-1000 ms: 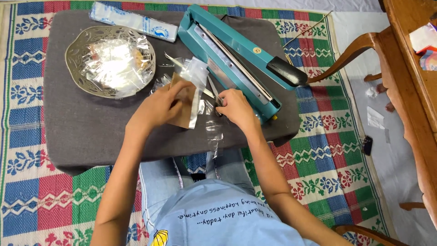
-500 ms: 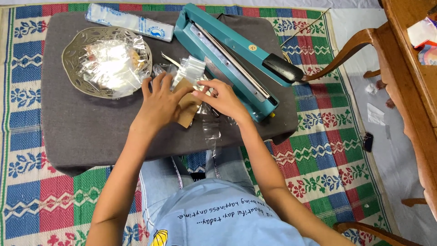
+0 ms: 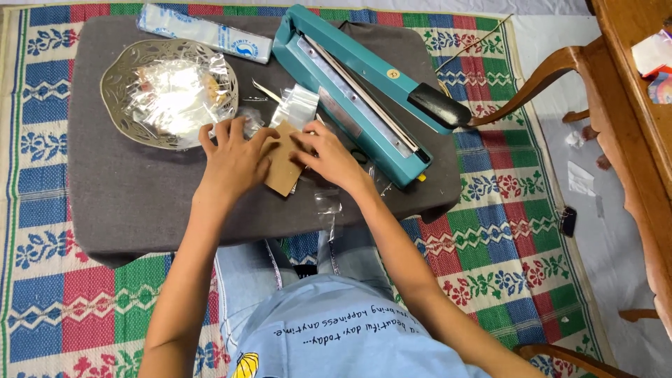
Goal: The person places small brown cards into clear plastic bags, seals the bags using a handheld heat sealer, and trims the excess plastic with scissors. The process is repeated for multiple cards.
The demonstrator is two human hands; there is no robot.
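A brown card [image 3: 283, 168] is pressed flat on the grey tabletop [image 3: 126, 203] between the left hand [image 3: 234, 157] and the right hand [image 3: 329, 157], just in front of the teal sealer [image 3: 364, 98]. Neither grip is closed: the fingers are laid open on the card, whose far end is tucked into a clear bag [image 3: 299, 105]. A metal bowl [image 3: 168, 91] of clear wrappers is seen near the left hand.

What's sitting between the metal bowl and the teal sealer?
In the head view, small clear plastic bags lie between the bowl and sealer.
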